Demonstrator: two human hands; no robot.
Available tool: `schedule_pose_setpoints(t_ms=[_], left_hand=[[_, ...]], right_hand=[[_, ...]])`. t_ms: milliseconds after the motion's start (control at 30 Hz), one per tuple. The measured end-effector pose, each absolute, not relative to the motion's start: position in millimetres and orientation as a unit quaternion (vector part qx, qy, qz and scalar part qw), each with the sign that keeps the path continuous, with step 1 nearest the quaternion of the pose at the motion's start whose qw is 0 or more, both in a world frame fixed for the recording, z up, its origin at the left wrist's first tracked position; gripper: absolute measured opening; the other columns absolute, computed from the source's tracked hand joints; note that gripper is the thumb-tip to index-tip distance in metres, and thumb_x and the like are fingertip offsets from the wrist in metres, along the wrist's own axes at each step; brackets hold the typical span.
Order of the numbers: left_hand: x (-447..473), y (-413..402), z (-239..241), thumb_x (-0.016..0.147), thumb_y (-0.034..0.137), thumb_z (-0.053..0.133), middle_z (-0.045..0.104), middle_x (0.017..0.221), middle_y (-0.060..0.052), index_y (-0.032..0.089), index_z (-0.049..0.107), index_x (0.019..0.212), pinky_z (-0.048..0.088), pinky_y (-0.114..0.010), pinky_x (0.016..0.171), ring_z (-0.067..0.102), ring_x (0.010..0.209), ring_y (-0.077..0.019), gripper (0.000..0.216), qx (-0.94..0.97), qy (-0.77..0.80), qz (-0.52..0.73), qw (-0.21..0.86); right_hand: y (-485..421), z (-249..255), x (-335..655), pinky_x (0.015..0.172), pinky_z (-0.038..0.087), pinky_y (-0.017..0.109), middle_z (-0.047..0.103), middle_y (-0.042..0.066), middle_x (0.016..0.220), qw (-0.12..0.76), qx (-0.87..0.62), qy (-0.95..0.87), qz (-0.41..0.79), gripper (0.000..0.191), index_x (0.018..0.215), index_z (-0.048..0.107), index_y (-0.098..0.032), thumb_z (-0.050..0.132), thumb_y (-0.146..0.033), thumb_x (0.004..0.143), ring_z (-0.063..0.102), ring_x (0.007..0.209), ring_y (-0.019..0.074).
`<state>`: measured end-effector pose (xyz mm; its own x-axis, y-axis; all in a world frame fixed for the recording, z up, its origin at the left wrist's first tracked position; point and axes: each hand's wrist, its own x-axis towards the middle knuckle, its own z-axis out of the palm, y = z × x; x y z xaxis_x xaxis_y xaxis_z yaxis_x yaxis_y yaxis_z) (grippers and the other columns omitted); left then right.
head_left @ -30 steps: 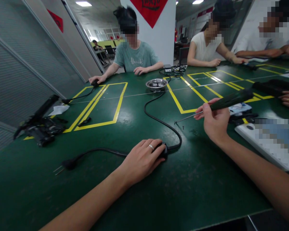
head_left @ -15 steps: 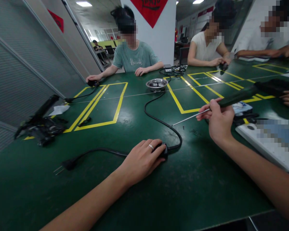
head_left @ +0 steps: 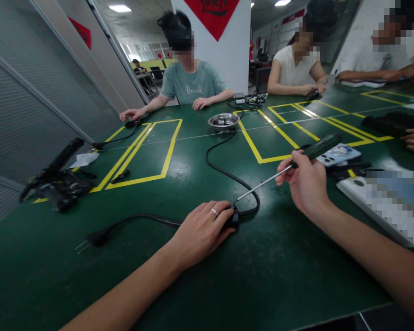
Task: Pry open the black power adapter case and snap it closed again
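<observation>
My left hand (head_left: 204,230) is closed over a small black box (head_left: 233,219), pressing it against the green table (head_left: 179,294); the fingers hide much of it. A black cord (head_left: 224,171) leaves the box and curves toward the back. From its other side a cord runs left to a two-pin plug (head_left: 97,239) lying on the table. My right hand (head_left: 305,179) grips a screwdriver (head_left: 319,146) with a dark green handle. Its thin metal shaft slants down to the left, and the tip is at the box's upper edge, close to my left fingertips.
A metal bowl (head_left: 223,121) holding small parts stands behind the cord. Black parts (head_left: 64,181) lie piled at the left. On the right are a phone (head_left: 340,154) and a white power strip (head_left: 396,216). Yellow tape marks the table; several people sit around it.
My right hand has brought the screwdriver down and left, its tip moving from above the cord to the black box. The left hand stays on the box.
</observation>
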<state>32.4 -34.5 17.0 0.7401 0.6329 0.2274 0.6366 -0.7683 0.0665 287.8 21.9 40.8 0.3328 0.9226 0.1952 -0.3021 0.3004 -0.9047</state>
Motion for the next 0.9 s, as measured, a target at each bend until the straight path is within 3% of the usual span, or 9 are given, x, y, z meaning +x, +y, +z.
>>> schedule_pose_setpoints(t_ms=[433, 767, 900], left_hand=[[33.4, -34.6, 20.5, 0.096, 0.029, 0.048, 0.053, 0.129, -0.011, 0.020, 0.046, 0.130, 0.051, -0.042, 0.086, 0.055, 0.106, -0.0241, 0.036, -0.935, -0.339, -0.098, 0.017], [33.5, -34.8, 17.4, 0.093, 0.030, 0.054, 0.055, 0.128, -0.011, 0.015, 0.039, 0.131, 0.049, -0.042, 0.092, 0.055, 0.109, -0.0241, 0.044, -0.926, -0.357, -0.119, -0.015], [33.2, -34.7, 18.5, 0.094, 0.031, 0.051, 0.053, 0.130, -0.010, 0.018, 0.042, 0.129, 0.050, -0.043, 0.091, 0.055, 0.108, -0.0241, 0.038, -0.930, -0.352, -0.105, -0.017]], right_hand=[[17.9, 41.8, 283.3, 0.035, 0.047, 0.025, 0.062, -0.003, 0.058, 0.697, -0.414, -0.383, 0.442, 0.011, 0.084, 0.049, -0.021, 0.058, -0.028, 0.084, 0.058, 0.037, 0.0141], [18.9, 37.7, 282.9, 0.034, 0.045, 0.024, 0.060, -0.004, 0.056, 0.689, -0.428, -0.397, 0.429, 0.012, 0.081, 0.048, -0.021, 0.056, -0.028, 0.085, 0.056, 0.036, 0.0130], [20.1, 35.4, 284.0, 0.034, 0.046, 0.024, 0.061, -0.004, 0.057, 0.686, -0.433, -0.405, 0.421, 0.014, 0.082, 0.049, -0.020, 0.056, -0.031, 0.086, 0.056, 0.036, 0.0127]])
